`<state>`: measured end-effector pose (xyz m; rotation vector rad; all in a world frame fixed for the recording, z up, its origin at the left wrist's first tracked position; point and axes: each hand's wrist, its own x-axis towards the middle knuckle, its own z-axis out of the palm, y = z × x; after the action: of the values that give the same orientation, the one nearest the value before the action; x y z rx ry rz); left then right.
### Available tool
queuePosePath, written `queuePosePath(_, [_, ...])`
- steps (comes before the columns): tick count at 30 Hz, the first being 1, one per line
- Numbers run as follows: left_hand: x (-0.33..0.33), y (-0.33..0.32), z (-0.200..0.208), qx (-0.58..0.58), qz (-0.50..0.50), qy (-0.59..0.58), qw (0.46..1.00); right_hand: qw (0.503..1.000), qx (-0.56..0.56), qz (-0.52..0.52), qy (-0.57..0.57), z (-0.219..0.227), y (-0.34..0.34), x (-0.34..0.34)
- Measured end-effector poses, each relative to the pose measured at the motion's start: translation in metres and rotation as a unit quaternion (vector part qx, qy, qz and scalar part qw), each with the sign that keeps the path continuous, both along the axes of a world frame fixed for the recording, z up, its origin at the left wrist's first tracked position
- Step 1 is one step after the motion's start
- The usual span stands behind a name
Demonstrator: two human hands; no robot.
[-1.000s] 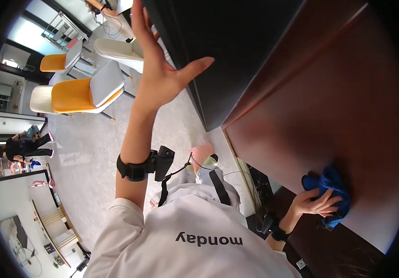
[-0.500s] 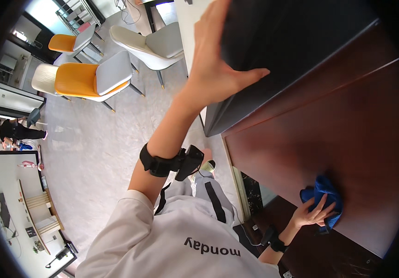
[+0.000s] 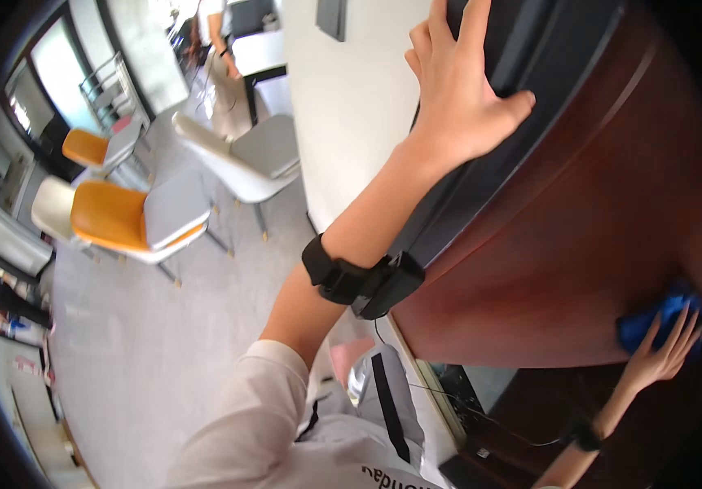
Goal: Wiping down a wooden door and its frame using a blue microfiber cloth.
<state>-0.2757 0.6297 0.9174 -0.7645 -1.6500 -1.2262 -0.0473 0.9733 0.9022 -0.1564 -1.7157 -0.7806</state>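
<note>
My left hand (image 3: 469,102) is raised at the edge of a large black panel (image 3: 514,61). Its thumb lies over the panel's near face, and its other fingers reach around the far side; part of the grip is cut off at the top. On the right, my right hand (image 3: 659,350) presses a bunched blue cloth (image 3: 640,326) against a glossy, dark red-brown wooden surface (image 3: 546,236). The fingers lie over the cloth, close to the surface's right end. Each wrist wears a black strapped device, the left one (image 3: 363,281) with a box on it.
A white tabletop (image 3: 359,122) adjoins the black panel. White, grey and orange chairs (image 3: 114,213) stand on the grey floor to the left. A thin cable (image 3: 448,395) runs below the wooden surface. Another person (image 3: 219,41) is at the far top, beside a white table.
My right hand has slid the blue cloth rightward and slightly up along the wood. My left hand has shifted right in view, still on the black panel. The whole view has turned.
</note>
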Motion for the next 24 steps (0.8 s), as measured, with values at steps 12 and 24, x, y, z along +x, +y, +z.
queuePosePath(12, [0.186, -0.127, -0.256, 0.158, -0.172, -0.477, 0.848, 0.994, -0.009, -0.106, -0.007, -0.049, -0.033, -0.001])
queuePosePath(24, [0.322, -0.267, -0.372, 0.559, 0.046, -0.507, 0.655, 0.978, 0.010, -0.115, 0.176, 0.066, -0.034, -0.046])
